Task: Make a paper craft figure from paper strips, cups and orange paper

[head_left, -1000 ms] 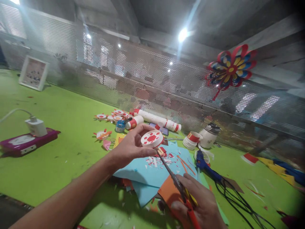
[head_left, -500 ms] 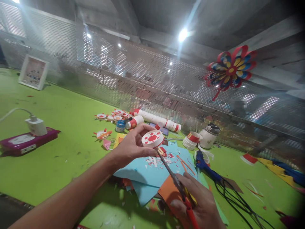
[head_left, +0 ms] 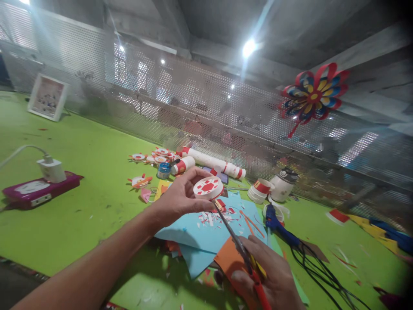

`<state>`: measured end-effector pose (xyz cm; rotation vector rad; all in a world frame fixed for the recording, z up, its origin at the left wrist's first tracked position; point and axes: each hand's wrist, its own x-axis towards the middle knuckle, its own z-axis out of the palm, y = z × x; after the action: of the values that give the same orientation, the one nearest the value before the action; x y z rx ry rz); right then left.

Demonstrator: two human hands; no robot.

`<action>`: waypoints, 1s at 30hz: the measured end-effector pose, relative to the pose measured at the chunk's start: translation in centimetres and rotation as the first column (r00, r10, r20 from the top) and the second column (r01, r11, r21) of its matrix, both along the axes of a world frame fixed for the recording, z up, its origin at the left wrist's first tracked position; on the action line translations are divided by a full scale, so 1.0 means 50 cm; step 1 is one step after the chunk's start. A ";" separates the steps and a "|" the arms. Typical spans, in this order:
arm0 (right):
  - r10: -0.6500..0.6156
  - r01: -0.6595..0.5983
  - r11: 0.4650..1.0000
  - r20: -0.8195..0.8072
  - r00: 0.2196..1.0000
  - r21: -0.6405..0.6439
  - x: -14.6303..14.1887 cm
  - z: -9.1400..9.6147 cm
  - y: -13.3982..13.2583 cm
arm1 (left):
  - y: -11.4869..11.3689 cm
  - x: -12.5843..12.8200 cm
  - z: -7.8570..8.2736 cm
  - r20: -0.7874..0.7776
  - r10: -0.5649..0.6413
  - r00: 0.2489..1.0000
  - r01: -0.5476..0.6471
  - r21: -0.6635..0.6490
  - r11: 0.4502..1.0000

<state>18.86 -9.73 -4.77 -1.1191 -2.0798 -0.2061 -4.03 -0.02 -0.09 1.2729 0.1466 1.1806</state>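
Observation:
Between the thumb and fingers of my left hand is the cut-off base of a paper cup, a shallow white disc with red patches on its flat face. My right hand grips scissors by their red and yellow handles. Their blades look closed, and the tips reach the lower edge of the cup base near my left thumb; whether they touch it I cannot tell. Under both hands lie blue paper sheets strewn with red and white paper scraps. An orange sheet lies beside my right hand.
A blue glue gun with a black cable lies to the right, near stacked paper cups. Behind are a long white-and-red tube, a blue-lidded jar and several decorated discs. A purple power strip sits left.
The view has shifted very slightly. Both hands, the cup base and the scissors keep nearly the same positions.

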 end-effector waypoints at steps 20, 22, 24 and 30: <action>-0.005 0.001 0.992 0.036 0.999 0.129 -0.011 -0.010 -0.001 | -0.015 -0.011 0.021 0.013 0.047 0.999 -0.048 0.129 0.990; 0.054 -0.053 0.995 -0.004 0.999 0.082 -0.023 0.000 -0.004 | -0.016 -0.013 0.023 0.013 0.056 0.998 -0.057 0.156 0.986; 0.106 -0.106 0.994 -0.036 0.994 0.024 -0.034 0.012 -0.007 | -0.016 -0.014 0.023 0.009 0.057 0.998 -0.058 0.168 0.984; 0.148 -0.147 0.989 -0.023 0.989 0.026 -0.030 0.023 -0.005 | -0.018 -0.015 0.019 -0.013 0.037 0.999 -0.034 0.208 0.978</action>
<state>17.36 -9.97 -3.65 -0.9437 -2.1220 -0.1439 -4.80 -0.92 0.86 1.4682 0.0592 1.2407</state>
